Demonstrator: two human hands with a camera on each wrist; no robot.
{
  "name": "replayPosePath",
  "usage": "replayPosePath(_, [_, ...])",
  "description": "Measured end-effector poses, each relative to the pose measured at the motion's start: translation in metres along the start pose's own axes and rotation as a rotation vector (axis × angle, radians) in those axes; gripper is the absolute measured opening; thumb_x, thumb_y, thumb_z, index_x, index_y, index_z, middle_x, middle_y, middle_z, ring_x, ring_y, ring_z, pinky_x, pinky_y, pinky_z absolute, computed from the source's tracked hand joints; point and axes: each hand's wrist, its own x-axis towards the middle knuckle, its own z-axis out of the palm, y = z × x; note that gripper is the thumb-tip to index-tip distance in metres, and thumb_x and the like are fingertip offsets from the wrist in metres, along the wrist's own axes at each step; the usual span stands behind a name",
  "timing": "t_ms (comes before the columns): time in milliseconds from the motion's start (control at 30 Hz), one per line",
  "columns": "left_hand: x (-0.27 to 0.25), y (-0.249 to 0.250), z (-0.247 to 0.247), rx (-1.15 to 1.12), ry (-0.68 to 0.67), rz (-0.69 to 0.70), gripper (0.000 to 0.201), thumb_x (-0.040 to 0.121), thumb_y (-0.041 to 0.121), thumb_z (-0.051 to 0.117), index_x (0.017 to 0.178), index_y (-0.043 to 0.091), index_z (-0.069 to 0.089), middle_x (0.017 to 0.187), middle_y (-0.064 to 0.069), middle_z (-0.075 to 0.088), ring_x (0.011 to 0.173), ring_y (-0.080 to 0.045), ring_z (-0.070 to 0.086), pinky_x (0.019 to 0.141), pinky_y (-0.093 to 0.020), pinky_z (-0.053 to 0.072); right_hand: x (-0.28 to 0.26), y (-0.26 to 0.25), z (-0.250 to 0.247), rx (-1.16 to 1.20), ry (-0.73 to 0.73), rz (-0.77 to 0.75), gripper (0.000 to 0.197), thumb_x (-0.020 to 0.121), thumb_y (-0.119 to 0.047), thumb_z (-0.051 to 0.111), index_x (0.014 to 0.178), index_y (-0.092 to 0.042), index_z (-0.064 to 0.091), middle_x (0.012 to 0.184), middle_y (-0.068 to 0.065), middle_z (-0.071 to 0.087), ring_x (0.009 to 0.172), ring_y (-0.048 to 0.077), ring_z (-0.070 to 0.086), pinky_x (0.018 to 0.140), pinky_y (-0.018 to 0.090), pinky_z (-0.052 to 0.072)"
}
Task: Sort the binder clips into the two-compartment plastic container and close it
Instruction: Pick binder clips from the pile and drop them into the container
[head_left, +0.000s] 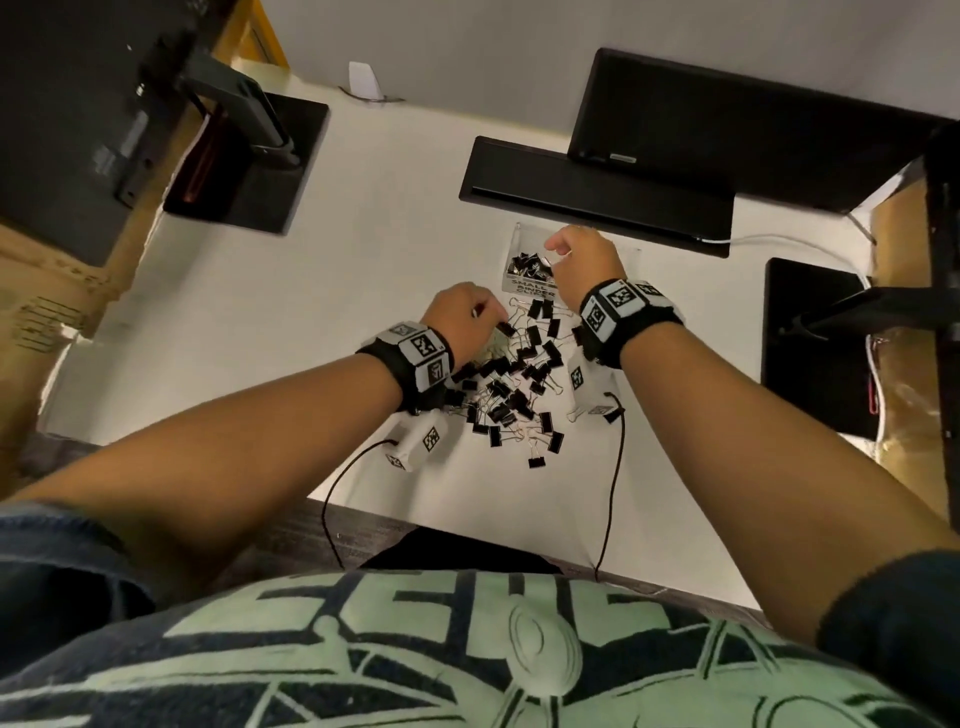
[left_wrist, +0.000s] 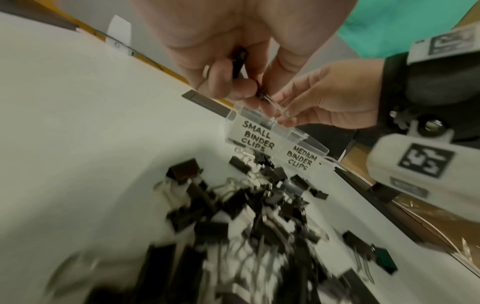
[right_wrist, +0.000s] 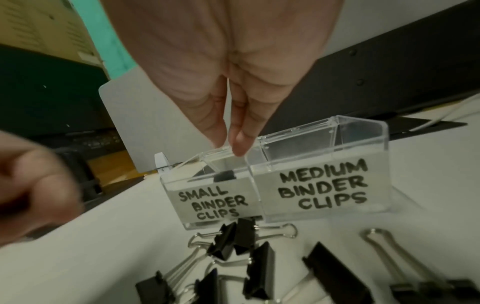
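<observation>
Clear plastic walls of the two-compartment container (right_wrist: 322, 185) stood just beyond the person's fingertips, one half hand-lettered for small clips, the other for medium. The right hand (head_left: 584, 260) hovered over the small side, fingers (right_wrist: 241, 142) straight and pressed together, tips pointing down at its rim and holding nothing visible. The left hand (head_left: 460, 317) pinched a small black binder clip (left_wrist: 240, 61) between thumb and fingers, above the loose pile of binder clips (head_left: 511, 384) on the white desk (head_left: 260, 312). Small clips already lay in the small compartment; the medium side looked empty. Sorting appeared to be at an early stage, the lid unclosed. The next move likely called for carrying the pinched clip over the small compartment and releasing it there.
</observation>
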Motion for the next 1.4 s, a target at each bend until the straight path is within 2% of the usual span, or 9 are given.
replayPosePath(200, [0.039,0.034,-0.001,0.052,0.010,0.055,0.024,0.098,0.024,0.046,0.098,0.014,0.068,0.095,0.007,0.060,0.062,-0.002,0.051,0.052,-0.012,0.036,-0.050,0.012,-0.002,0.139,0.066,0.001,0.024,0.093,-0.007,0.044,0.107,-0.016,0.063,0.119,0.004,0.059,0.100,0.011,0.053,0.088,0.021,0.043])
replayPosePath(333, [0.067,0.051,0.002,0.154,0.002,0.106,0.020,0.094,0.013,0.050,0.101,0.011,0.069,0.096,-0.001,0.063,0.081,-0.013,0.058,0.072,-0.022,0.048,-0.104,0.031,0.017,0.153,-0.126,0.010,0.019,0.095,-0.011,0.045,0.094,-0.018,0.063,0.104,0.001,0.061,0.094,0.014,0.056,0.086,0.028,0.048])
replayPosePath(500, [0.086,0.060,0.009,0.343,-0.101,0.157,0.027,0.092,0.002,0.046,0.109,0.008,0.066,0.121,-0.009,0.061,0.107,-0.024,0.060,0.083,-0.022,0.043,-0.144,0.057,0.042,-0.033,-0.347,-0.101,0.022,0.091,-0.007,0.050,0.090,-0.010,0.072,0.091,-0.004,0.052,0.086,0.011,0.052,0.078,0.025,0.044])
replayPosePath(600, [0.089,0.052,0.015,0.381,-0.104,0.196,0.025,0.091,0.004,0.049,0.108,0.011,0.066,0.122,-0.011,0.057,0.105,-0.026,0.060,0.078,-0.022,0.042,-0.150,0.071,0.049,-0.110,-0.376,-0.121,0.016,0.089,-0.013,0.055,0.092,-0.015,0.071,0.092,-0.006,0.046,0.088,0.010,0.046,0.076,0.022,0.036])
replayPosePath(767, [0.081,0.043,0.018,0.345,-0.087,0.254,0.026,0.092,0.016,0.051,0.113,0.026,0.063,0.130,-0.001,0.053,0.122,-0.023,0.049,0.105,-0.029,0.037,-0.146,0.085,0.042,-0.096,-0.261,-0.050,0.010,0.089,-0.015,0.057,0.090,-0.013,0.066,0.089,-0.003,0.047,0.086,0.015,0.049,0.077,0.030,0.046])
replayPosePath(867, [0.057,0.042,0.016,0.366,-0.068,0.344,0.027,0.091,0.016,0.050,0.113,0.021,0.064,0.124,-0.004,0.056,0.119,-0.024,0.046,0.103,-0.034,0.039,-0.146,0.082,0.038,-0.042,-0.192,-0.035,0.007,0.088,-0.016,0.057,0.087,-0.016,0.064,0.090,-0.001,0.051,0.084,0.014,0.050,0.077,0.029,0.047])
replayPosePath(1133, [-0.021,-0.004,0.029,0.392,-0.290,0.336,0.011,0.087,0.019,0.058,0.096,0.019,0.063,0.103,0.002,0.054,0.092,-0.013,0.057,0.087,-0.032,0.054,-0.170,0.063,0.072,-0.138,-0.470,-0.166,0.018,0.086,-0.031,0.062,0.099,-0.018,0.059,0.103,-0.007,0.045,0.092,0.012,0.051,0.080,0.029,0.047])
replayPosePath(1300, [-0.037,-0.032,0.035,0.451,-0.321,0.227,0.018,0.084,0.014,0.059,0.102,0.017,0.061,0.106,-0.001,0.054,0.095,-0.020,0.056,0.077,-0.030,0.049,-0.169,0.067,0.071,-0.134,-0.389,-0.132,0.011,0.085,-0.014,0.056,0.095,-0.010,0.059,0.101,0.005,0.052,0.092,0.022,0.053,0.076,0.030,0.046])
replayPosePath(1400, [-0.042,-0.041,0.037,0.451,-0.303,0.195,0.022,0.086,0.011,0.056,0.108,0.017,0.057,0.109,-0.004,0.052,0.092,-0.020,0.054,0.070,-0.027,0.042,-0.163,0.071,0.058,0.062,-0.260,0.040,0.012,0.085,-0.009,0.053,0.094,-0.011,0.061,0.090,0.000,0.054,0.080,0.017,0.054,0.068,0.023,0.043])
